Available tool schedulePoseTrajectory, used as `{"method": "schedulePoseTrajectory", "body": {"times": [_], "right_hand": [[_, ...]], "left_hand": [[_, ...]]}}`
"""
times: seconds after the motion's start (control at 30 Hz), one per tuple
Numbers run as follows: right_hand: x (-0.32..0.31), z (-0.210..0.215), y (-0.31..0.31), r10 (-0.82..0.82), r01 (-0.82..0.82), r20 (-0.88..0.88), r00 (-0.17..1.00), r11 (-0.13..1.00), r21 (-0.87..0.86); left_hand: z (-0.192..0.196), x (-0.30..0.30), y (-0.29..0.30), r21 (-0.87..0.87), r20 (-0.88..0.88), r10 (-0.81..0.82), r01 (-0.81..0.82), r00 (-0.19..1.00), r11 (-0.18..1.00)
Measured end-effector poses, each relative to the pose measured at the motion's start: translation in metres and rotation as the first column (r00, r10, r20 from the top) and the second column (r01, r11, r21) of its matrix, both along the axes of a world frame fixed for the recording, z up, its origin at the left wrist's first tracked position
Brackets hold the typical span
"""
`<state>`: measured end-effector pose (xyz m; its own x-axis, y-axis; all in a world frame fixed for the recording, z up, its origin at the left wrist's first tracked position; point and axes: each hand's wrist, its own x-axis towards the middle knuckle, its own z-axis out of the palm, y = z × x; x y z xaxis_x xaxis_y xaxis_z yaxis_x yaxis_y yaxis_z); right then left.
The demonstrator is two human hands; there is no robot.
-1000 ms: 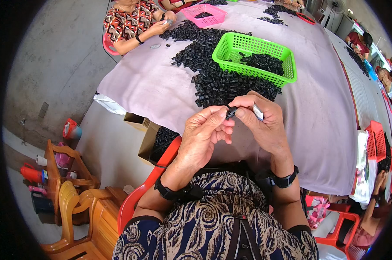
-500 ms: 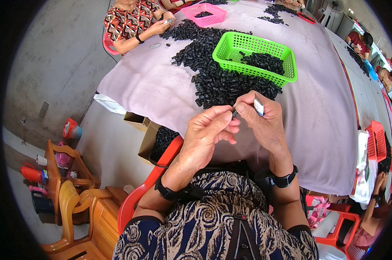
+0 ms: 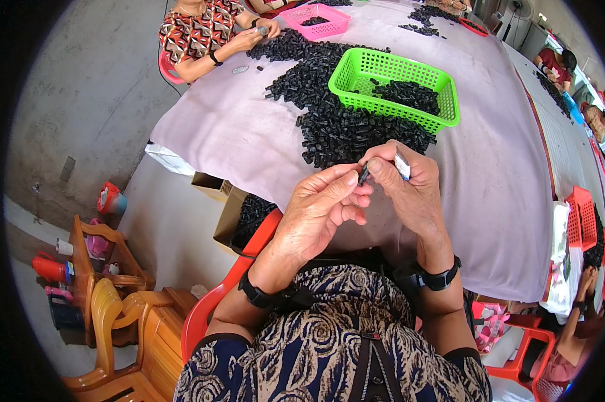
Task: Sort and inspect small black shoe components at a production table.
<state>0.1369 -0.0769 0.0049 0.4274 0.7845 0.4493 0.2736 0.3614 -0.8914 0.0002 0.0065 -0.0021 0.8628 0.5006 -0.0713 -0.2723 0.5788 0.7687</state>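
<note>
Just short of the pile's near edge, above the tabletop (image 3: 202, 130), a small black part (image 3: 363, 176) sat between the fingertips of both hands. The left hand (image 3: 319, 208) had its grip pinched on the part, thumb against forefinger. The right hand (image 3: 409, 184) met it from the right, its grip closed about a flat, pale tool (image 3: 402, 167); whether its fingertips also clasped the part could not be told. Beyond lay the pile (image 3: 336, 137) of black pieces, with a green basket (image 3: 386, 112) at its right, partly filled with more. Farther off stood a pink basket (image 3: 329, 31), and at far left sat a co-worker (image 3: 205, 37). At near left, below the tabletop, a carton (image 3: 227, 219) held black pieces.
</note>
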Motion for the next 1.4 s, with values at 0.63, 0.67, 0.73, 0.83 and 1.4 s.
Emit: {"method": "schedulePoseTrajectory", "body": {"times": [0.63, 0.67, 0.73, 0.83, 1.4], "right_hand": [[-0.008, 0.021, -0.011, 0.002, 0.036, 0.387, 0.922, 0.995, -0.091], [-0.009, 0.018, -0.009, 0.006, 0.031, 0.387, 0.922, 0.996, -0.088], [-0.01, 0.013, -0.007, -0.025, 0.035, 0.416, 0.909, 0.999, -0.017], [-0.011, 0.014, -0.005, -0.035, 0.031, 0.449, 0.893, 0.999, 0.017], [-0.012, 0.016, -0.006, -0.048, 0.056, 0.473, 0.88, 0.998, -0.004]], "left_hand": [[0.009, -0.003, -0.001, -0.028, 0.085, 0.115, -0.113, 0.99, 0.993], [0.009, -0.003, -0.001, -0.047, 0.083, 0.134, -0.13, 0.987, 0.99], [0.009, -0.004, -0.001, -0.053, 0.095, 0.131, -0.127, 0.987, 0.991], [0.011, -0.005, 0.001, -0.055, 0.112, 0.124, -0.119, 0.986, 0.991], [0.004, -0.007, 0.002, 0.022, 0.168, 0.12, -0.126, 0.978, 0.992]]}}
